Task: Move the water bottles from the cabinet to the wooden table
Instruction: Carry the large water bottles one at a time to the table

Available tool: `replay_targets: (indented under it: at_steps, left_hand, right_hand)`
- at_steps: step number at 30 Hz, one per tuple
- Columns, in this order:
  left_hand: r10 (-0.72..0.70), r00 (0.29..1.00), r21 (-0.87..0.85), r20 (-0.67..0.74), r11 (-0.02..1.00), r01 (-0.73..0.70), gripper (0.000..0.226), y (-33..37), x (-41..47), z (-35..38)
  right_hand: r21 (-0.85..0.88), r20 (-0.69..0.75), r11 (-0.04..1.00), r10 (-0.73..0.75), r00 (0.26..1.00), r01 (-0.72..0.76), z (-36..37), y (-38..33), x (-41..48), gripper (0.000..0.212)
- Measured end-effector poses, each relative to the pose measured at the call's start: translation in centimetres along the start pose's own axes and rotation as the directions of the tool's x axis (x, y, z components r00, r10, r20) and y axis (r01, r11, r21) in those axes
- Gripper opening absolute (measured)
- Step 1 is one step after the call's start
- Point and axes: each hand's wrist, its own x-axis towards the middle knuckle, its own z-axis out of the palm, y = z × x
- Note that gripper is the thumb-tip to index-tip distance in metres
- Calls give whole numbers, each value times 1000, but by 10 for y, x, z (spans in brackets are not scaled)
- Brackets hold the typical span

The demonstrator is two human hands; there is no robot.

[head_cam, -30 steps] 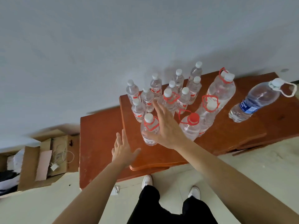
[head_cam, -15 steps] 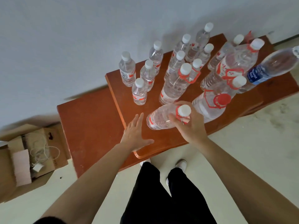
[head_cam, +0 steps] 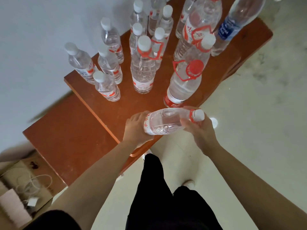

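While it lies sideways in the air over the worktop's (head_cam: 116, 112) near edge, one water bottle (head_cam: 167, 121) is carried by both hands. The left hand (head_cam: 135, 128) cups its base, fingers (head_cam: 139, 115) curled behind it; the right hand (head_cam: 200, 128) has its fingers (head_cam: 184, 122) clenched around the neck below the white cap (head_cam: 199, 115). About thirteen more bottles stand upright behind it, the nearest a large red-capped one (head_cam: 186, 82). Bare wood lies open to the left, pale floor (head_cam: 249, 130) to the right. One cardboard box (head_cam: 21, 185) sits low left.
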Motion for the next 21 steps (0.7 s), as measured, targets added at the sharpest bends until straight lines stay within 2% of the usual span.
replay_targets:
  at_steps: [2, 4, 6, 7, 8, 9, 10, 11, 12, 13, 14, 15, 18, 20, 21]
  left_hand:
    - [15, 999, 83, -28, 996, -13, 88, 12, -4, 2]
    - [35, 997, 141, -64, 990, -26, 86, 28, -15, 6]
    - [51, 995, 161, -84, 986, -37, 86, 40, -25, 13]
    - [71, 993, 178, -93, 983, -54, 86, 49, -30, 14]
    - [96, 990, 204, -99, 976, -74, 86, 58, -35, 16]
    - [119, 987, 229, -108, 969, -92, 85, 67, -38, 17]
    - [150, 983, 256, -108, 959, -118, 84, 79, -41, 18]
    - [188, 977, 282, -103, 947, -153, 84, 89, -46, 18]
    - [226, 969, 302, -98, 935, -188, 84, 101, -50, 19]
    - [257, 962, 322, -96, 922, -214, 84, 109, -53, 19]
    - [322, 942, 358, -97, 894, -269, 84, 126, -63, 21]
    - [387, 917, 394, -99, 861, -321, 84, 139, -72, 23]
    - [579, 808, 482, -113, 743, -465, 77, 188, -107, 31]
    - [692, 718, 510, -77, 646, -567, 77, 225, -140, 42]
    - [738, 672, 523, -61, 597, -608, 78, 246, -155, 50]
  right_hand:
    - [120, -73, 989, 90, 993, -81, -6, 5, -6, 35]
    - [166, -138, 979, 144, 980, -120, -14, 10, -18, 51]
    - [67, -210, 991, 124, 970, -112, -20, 12, -30, 80]
    - [-28, -254, 997, 62, 965, -71, -27, 8, -40, 100]
    - [-185, -284, 983, -64, 957, 10, -37, 7, -50, 114]
    - [-412, -260, 904, -238, 936, 116, -49, 8, -59, 120]
    - [-637, -180, 742, -408, 895, 210, -62, 10, -66, 120]
    - [-797, -74, 546, -511, 856, 257, -76, 9, -75, 116]
    - [-891, 22, 369, -548, 836, 266, -89, 7, -85, 114]
    - [-936, 90, 240, -544, 834, 258, -98, 7, -91, 113]
    - [-961, 112, 155, -536, 837, 228, -112, 7, -108, 114]
    - [-975, 122, 96, -523, 844, 201, -120, 8, -122, 117]
    - [-996, 66, 20, -486, 872, 86, -143, 16, -173, 129]
    - [-999, -50, 29, -448, 892, -42, -162, 25, -221, 136]
    - [-992, -122, 65, -441, 889, -104, -173, 32, -246, 136]
